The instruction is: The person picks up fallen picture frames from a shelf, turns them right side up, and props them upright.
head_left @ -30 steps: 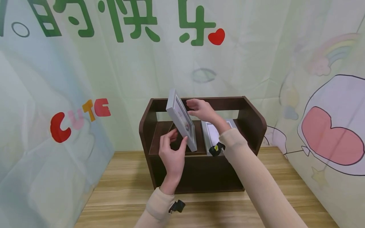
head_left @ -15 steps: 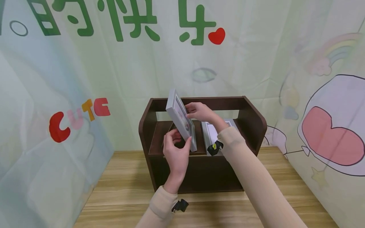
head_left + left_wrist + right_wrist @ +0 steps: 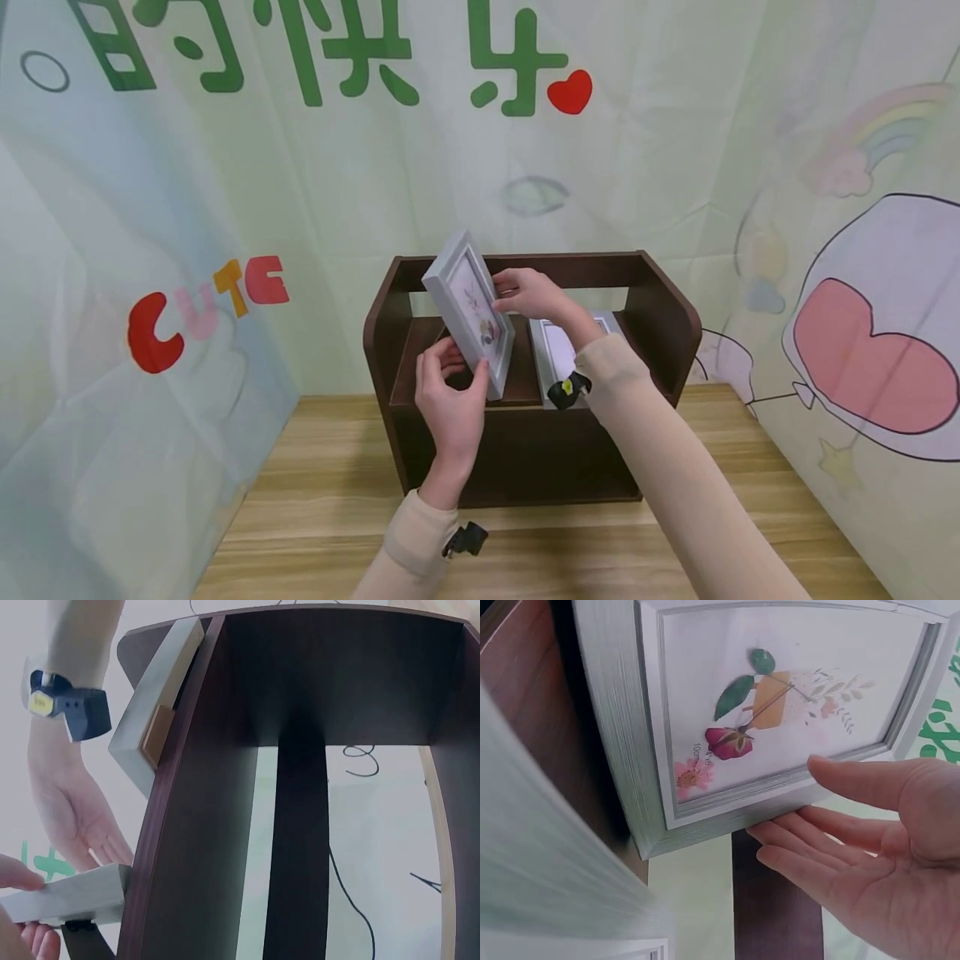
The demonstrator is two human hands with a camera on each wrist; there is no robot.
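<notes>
A grey picture frame [image 3: 471,308] stands tilted on the upper shelf, its lower edge at the shelf's front. Pressed flowers, a red rosebud [image 3: 729,742] among them, show behind its pane. My left hand [image 3: 452,408] grips its left edge, thumb on the near side and fingers behind. At the opposite edge is my right hand [image 3: 531,293]; in the right wrist view its thumb lies over the front border and its fingers reach under. To the right, a second grey frame [image 3: 558,354] leans back on the shelf, partly covered by my right forearm.
The dark brown two-level shelf [image 3: 555,454] has raised side panels and a back rail [image 3: 570,271]. It stands on a wood-grain table [image 3: 315,500]. Printed fabric [image 3: 337,183] hangs behind and at both sides. In the left wrist view, the shelf's underside compartment [image 3: 345,675] opens beside the frames.
My right hand has closed onto the frame's right edge. The frame has turned so its face shows more to the head camera. My left hand shifted right, then back left.
</notes>
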